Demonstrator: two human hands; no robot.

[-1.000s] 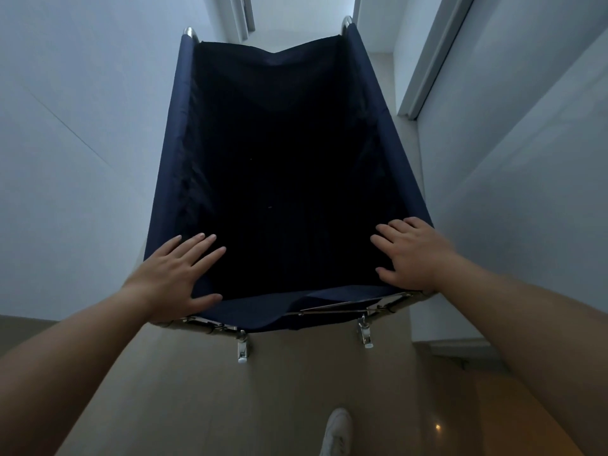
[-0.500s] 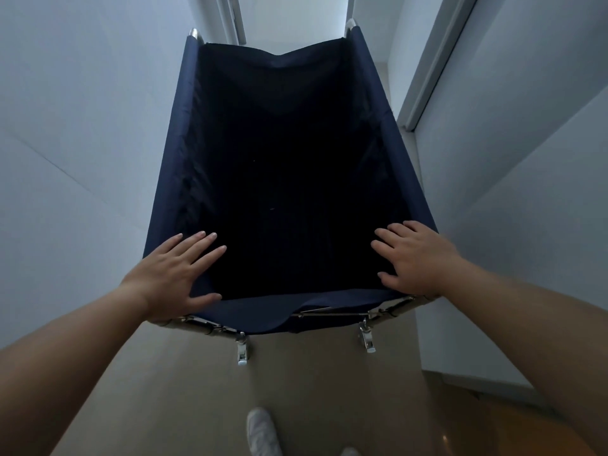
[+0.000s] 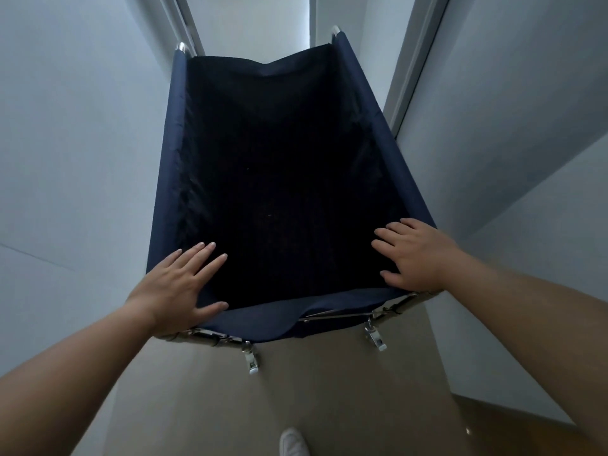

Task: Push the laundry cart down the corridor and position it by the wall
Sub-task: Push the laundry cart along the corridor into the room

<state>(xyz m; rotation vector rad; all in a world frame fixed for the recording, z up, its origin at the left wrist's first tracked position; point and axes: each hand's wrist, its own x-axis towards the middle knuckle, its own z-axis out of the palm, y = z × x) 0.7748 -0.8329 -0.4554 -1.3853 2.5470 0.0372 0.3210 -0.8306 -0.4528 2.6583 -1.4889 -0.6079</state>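
The laundry cart (image 3: 169,166) is a deep navy fabric bag on a chrome frame, and it fills the middle of the narrow corridor; its dark inside looks empty. My left hand (image 3: 177,284) lies flat on the near left corner of the rim, fingers spread over the fabric and thumb along the near edge. My right hand (image 3: 414,255) lies flat on the near right corner in the same way. Neither hand curls around the frame. The cart's left side runs close to the left wall (image 3: 65,159).
The right wall (image 3: 526,133) has a door frame (image 3: 418,60) beside the cart's far right corner. Another frame (image 3: 184,21) stands ahead on the left. Beige floor (image 3: 329,390) lies under me, with my white shoe (image 3: 292,442) on it. Chrome clips (image 3: 251,360) hang below the near rim.
The cart and I have moved forward down the corridor; the right door frame is nearer and the walls have slid back. Both hands stay on the same corners.
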